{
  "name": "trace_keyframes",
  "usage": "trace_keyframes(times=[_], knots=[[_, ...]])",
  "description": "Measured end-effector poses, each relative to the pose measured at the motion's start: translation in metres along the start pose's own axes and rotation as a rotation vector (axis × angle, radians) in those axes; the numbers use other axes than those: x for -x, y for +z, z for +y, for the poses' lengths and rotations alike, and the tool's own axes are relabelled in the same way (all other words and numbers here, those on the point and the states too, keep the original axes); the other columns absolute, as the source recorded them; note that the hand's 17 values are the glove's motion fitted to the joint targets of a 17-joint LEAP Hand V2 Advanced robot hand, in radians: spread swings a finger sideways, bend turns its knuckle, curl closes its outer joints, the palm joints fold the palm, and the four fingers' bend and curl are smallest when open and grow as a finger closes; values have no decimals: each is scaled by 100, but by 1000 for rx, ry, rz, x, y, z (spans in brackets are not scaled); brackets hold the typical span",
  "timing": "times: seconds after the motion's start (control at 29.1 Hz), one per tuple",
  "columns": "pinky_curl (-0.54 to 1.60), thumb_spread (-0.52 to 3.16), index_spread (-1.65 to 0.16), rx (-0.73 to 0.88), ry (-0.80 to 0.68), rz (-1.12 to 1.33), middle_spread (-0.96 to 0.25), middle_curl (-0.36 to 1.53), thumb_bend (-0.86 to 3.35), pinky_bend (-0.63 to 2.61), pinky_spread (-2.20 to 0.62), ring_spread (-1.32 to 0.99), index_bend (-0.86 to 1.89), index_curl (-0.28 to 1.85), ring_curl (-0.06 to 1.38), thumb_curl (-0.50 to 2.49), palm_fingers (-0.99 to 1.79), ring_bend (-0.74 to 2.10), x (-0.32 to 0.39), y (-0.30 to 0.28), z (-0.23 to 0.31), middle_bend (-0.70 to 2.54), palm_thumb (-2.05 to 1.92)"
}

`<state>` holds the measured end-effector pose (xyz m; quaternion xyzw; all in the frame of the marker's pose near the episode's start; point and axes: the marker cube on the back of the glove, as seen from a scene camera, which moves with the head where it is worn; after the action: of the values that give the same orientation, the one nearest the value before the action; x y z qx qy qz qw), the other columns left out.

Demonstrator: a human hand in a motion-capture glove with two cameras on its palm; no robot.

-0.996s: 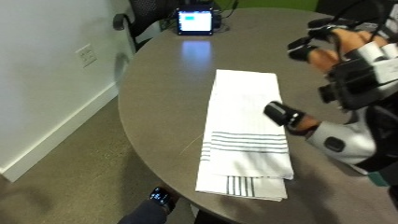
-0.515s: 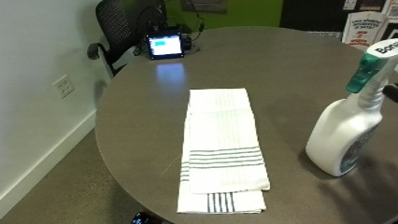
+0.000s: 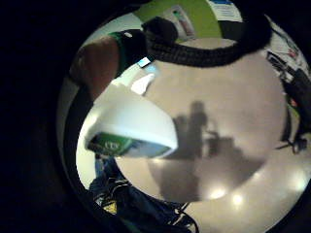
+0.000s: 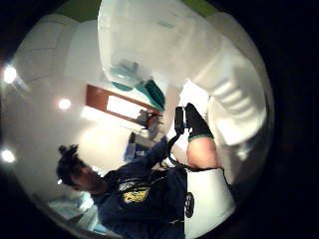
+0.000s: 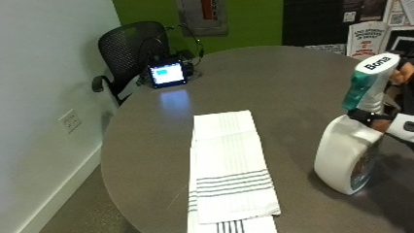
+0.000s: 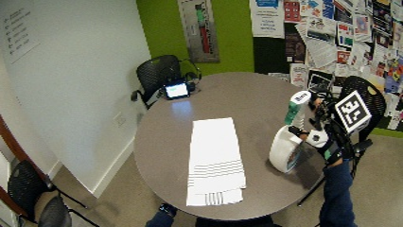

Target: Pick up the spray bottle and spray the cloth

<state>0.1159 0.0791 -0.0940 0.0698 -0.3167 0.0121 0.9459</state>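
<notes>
Reaching in from the counter's [image 5: 259, 77] far edge beside the spray bottle [image 5: 353, 145], with the gloved right hand [image 5: 388, 124] set behind the bottle's neck, just under the trigger head. Stands upright on the counter, white body and teal trigger, well apart from the striped cloth [image 5: 230, 170] lying flat and folded toward the counter's middle. Grip curled round the bottle's neck, fingers mostly hidden behind it. Fills the thumb-side palm view [image 4: 199, 74], close against the palm. Small lit screen [image 5: 167, 74] near the chair [image 5: 132, 53], beyond the cloth.
</notes>
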Motion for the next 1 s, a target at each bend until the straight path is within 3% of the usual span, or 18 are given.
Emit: trace_keyframes(times=[0.31, 0.55, 0.69, 1.0], knots=[[34, 103, -40, 79, -66, -200, -3, 30, 2, 58, 21, -2, 16, 22, 31, 51, 66, 51, -26, 14, -30, 25, 87], [30, 90, -33, 136, -84, -286, -12, 38, 0, 39, 1, -16, 26, 31, 33, 55, 118, 50, -53, 16, -39, 42, 95], [33, 75, -31, -17, -61, -323, -16, 43, -1, 41, -17, -21, 23, 36, 39, 59, 136, 58, -40, 19, -36, 52, 99], [35, 57, -30, -336, 6, -224, -19, 48, -3, 41, -28, -24, 26, 43, 43, 63, 142, 64, -17, 32, -40, 61, 100]])
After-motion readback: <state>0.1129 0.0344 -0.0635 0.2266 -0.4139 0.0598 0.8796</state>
